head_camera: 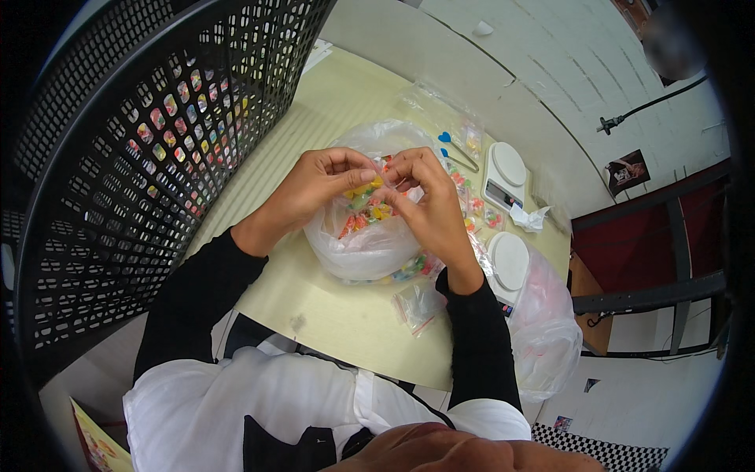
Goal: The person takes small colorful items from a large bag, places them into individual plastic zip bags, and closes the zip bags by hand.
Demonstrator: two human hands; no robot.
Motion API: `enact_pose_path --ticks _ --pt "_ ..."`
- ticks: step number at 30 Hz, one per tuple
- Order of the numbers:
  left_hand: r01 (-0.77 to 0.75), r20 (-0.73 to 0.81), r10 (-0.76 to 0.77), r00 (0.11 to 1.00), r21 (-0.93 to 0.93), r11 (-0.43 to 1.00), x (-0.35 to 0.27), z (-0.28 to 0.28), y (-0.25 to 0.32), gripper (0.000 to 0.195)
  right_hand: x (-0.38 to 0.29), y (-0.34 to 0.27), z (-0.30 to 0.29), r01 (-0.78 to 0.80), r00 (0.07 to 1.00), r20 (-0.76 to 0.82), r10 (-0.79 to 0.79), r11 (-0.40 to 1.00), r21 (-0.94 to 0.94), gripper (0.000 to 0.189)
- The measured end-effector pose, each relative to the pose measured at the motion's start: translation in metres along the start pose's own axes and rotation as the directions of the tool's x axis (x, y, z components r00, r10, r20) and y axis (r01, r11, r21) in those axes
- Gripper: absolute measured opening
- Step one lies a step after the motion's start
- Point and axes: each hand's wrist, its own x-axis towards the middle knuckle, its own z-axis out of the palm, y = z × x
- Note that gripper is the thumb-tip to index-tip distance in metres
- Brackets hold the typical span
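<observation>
Both my left hand [321, 180] and my right hand [422, 192] pinch the top edge of a small clear plastic bag [382, 172] between thumbs and fingertips. Colourful pieces, orange, yellow and green, show below the fingers; how many of them are inside the small bag I cannot tell. Under the hands stands a large white translucent plastic bag [330, 251], wide at the mouth, holding many small wrapped colourful pieces [357, 223]. A few empty-looking zip bags [420, 304] lie by my right forearm. Small filled bags [492, 218] lie right of the hands.
Two white digital scales [508, 165], [510, 253] stand at the right, with crumpled white paper [529, 218] between them. Tweezers with blue ends [460, 152] lie behind. A tall black perforated plastic basket [147, 147] with colourful pieces fills the left. Another plastic bag [545, 348] hangs at the table's right edge.
</observation>
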Motion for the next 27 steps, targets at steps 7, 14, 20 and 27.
enact_pose_path --ticks 7,14,20,27 --pt "0.088 0.032 -0.099 0.995 0.241 0.967 -0.003 0.001 0.008 0.025 0.000 0.013 -0.007 -0.118 0.992 0.052 0.112 0.985 0.123 0.022" --pt "0.150 -0.064 -0.136 0.989 0.352 0.924 0.002 -0.009 -0.001 0.029 -0.011 -0.003 -0.029 -0.146 0.871 0.347 0.348 0.857 -0.494 0.039" --pt "0.087 -0.080 -0.063 0.995 0.344 0.935 0.004 -0.012 -0.005 0.029 -0.019 -0.002 -0.034 -0.098 0.894 0.315 0.318 0.826 -0.555 0.035" --pt "0.071 -0.097 -0.054 0.994 0.184 0.980 0.005 -0.013 -0.005 0.029 -0.015 0.010 -0.020 -0.011 0.906 0.369 0.209 0.881 -0.473 0.024"
